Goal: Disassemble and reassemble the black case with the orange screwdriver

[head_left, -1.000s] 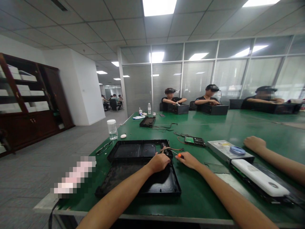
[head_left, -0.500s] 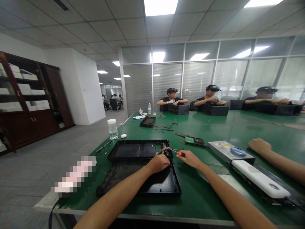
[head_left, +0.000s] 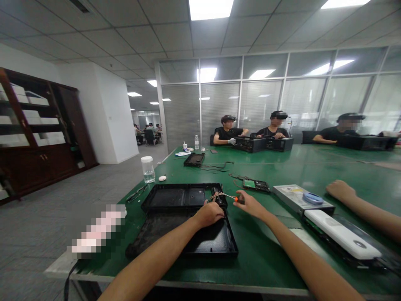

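My left hand is curled, knuckles up, on the far right corner of a black plastic case tray lying on the green table; what its fingers grip is hidden. My right hand is closed on a small screwdriver with an orange tip, held just right of the tray. A bundle of thin wires runs from the second black tray behind it toward both hands.
A small circuit board, a grey drive with a blue disc and a white device lie to the right. Another person's arm rests at the right. A clear bottle stands at the left edge. Three people sit at the far end.
My right hand with the screwdriver has lifted slightly and moved away from me. My left hand has stayed put. The person at the far end has shifted a black case.
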Motion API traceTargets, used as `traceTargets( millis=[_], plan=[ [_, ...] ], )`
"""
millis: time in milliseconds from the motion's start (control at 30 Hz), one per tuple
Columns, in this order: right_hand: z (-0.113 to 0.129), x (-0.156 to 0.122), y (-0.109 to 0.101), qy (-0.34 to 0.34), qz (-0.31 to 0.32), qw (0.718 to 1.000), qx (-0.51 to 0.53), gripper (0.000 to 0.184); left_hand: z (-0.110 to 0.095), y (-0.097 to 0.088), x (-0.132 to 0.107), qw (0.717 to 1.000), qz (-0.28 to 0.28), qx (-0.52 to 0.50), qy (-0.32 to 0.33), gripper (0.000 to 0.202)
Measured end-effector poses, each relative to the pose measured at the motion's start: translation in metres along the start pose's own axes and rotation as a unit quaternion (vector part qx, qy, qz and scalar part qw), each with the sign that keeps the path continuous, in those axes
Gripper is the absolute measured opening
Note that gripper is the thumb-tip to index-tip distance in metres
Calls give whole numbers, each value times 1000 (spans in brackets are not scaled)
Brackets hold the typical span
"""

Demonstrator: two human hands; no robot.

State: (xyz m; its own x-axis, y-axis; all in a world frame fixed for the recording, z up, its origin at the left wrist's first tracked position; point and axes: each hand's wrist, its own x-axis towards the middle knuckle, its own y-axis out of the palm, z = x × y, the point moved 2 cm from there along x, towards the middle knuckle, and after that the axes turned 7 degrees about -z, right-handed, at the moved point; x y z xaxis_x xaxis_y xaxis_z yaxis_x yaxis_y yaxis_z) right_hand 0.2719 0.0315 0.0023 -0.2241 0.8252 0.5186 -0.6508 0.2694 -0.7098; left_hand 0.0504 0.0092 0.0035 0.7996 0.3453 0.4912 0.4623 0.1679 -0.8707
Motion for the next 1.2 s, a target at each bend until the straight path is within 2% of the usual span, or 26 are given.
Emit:
traceTargets(
  millis=[67, 200, 300, 400, 500, 600, 767, 867, 1200],
  plan=[
    [-5, 2, -3, 5, -25, 1000, 17, 40, -1, -2, 0, 1000, -2, -4, 15, 16],
    [-5, 8, -19, 11, -55, 993, 107, 33, -3, -5, -1, 1000, -1, -27, 6, 17],
    [-1, 12, -32, 61, -76, 978, 183, 34, -4, -7, -1, 998, 9, -43, -42, 16],
    [5, 11, -39, 105, -148, 962, 204, 35, -6, -9, -2, 991, 7, -58, -119, 19],
    [16, 6, -36, 58, -219, 961, 159, 33, -9, -11, -3, 981, 9, -77, -180, 27],
    [25, 2, -30, 6, -239, 968, 79, 31, -11, -11, -3, 974, 22, -90, -205, 27],
    [31, -3, -28, -52, -215, 975, -37, 29, -9, -10, -2, 970, 29, -104, -218, 31],
    [33, -4, -30, -93, -210, 970, -79, 29, -8, -10, -1, 972, 27, -101, -210, 25],
    [54, -4, -38, -184, -203, 953, -132, 24, -6, -8, 1, 977, -5, -95, -192, 14]
  ],
)
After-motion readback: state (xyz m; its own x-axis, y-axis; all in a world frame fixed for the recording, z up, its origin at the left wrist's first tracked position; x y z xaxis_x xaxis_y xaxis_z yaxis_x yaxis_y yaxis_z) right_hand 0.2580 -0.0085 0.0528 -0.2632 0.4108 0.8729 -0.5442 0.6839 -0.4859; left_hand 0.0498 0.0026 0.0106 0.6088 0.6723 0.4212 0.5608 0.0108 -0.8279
